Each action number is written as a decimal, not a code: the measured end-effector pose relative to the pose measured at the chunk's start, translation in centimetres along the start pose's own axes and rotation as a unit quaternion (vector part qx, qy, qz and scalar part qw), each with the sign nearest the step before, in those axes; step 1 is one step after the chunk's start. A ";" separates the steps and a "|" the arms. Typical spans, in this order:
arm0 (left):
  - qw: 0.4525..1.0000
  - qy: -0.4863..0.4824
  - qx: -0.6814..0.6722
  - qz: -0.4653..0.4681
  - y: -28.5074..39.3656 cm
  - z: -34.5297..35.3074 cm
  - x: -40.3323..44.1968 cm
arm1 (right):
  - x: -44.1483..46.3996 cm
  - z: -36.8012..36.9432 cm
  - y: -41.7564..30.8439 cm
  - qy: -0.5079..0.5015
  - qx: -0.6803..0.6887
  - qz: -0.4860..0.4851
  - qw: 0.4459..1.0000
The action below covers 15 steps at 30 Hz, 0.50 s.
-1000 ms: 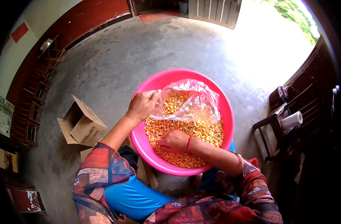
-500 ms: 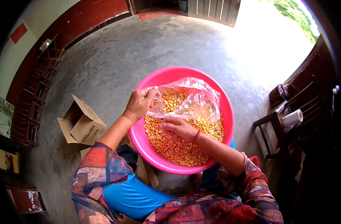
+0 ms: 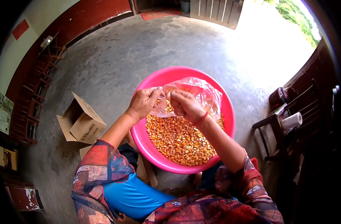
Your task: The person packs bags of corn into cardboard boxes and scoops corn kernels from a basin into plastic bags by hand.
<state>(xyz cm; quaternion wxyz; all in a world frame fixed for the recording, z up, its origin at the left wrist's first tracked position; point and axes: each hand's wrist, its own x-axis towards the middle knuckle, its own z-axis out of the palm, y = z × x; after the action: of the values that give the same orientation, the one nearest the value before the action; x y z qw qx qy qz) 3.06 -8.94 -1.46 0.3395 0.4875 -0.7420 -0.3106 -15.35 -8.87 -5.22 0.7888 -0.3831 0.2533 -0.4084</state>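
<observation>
A large pink basin (image 3: 140, 143) stands between my knees, with a thick layer of loose yellow and orange corn kernels (image 3: 178, 143) in it. Over its far half lies a clear plastic bag (image 3: 211, 99), crumpled and see-through. My left hand (image 3: 145, 102) pinches the near left edge of the bag, holding it up above the kernels. My right hand (image 3: 186, 107) is curled beside it at the bag's edge, fingers bent and closed. Whatever is in those fingers is hidden from me.
On the left an open cardboard box (image 3: 89, 125) stands on the concrete floor (image 3: 114, 63). A dark wooden chair (image 3: 276, 128) is at the right, with a white roll (image 3: 291, 119) on it. Wooden chairs (image 3: 34, 108) line the left wall. Light comes through the doorway at the upper right.
My right hand has risen from just above the kernels to the bag's edge, close to my left hand. The left hand keeps its grip on the bag, almost in place.
</observation>
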 end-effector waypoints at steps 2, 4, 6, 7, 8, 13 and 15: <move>1.000 0.001 0.004 -0.007 -0.1 0.0 0.1 | 1.6 -0.6 -0.7 0.047 0.031 -0.038 0.998; 1.000 0.001 0.005 -0.003 -0.1 0.0 0.0 | 2.9 -1.1 -0.8 0.120 0.031 -0.070 0.990; 1.000 -0.001 0.006 0.000 -0.2 0.0 0.0 | 4.0 -2.2 0.0 0.135 0.038 -0.076 0.987; 1.000 0.000 0.000 -0.002 -0.2 0.0 0.0 | 4.5 -2.6 0.6 0.155 0.008 -0.114 0.981; 1.000 0.001 -0.007 -0.004 -0.1 0.1 0.0 | 4.8 -3.1 1.1 0.175 -0.022 -0.151 0.973; 1.000 0.011 -0.013 0.003 0.0 0.1 0.0 | 2.5 -3.5 0.5 0.208 -0.050 -0.116 0.970; 1.000 0.016 -0.015 0.010 -0.1 0.2 0.0 | 1.5 -4.1 -0.2 0.143 -0.145 -0.112 0.973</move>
<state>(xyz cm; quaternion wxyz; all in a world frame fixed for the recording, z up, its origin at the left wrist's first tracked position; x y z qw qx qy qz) 2.95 -8.93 -1.66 0.3619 0.4800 -0.7363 -0.3106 -17.58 -11.81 -7.59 0.6299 -0.4570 0.3751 -0.5035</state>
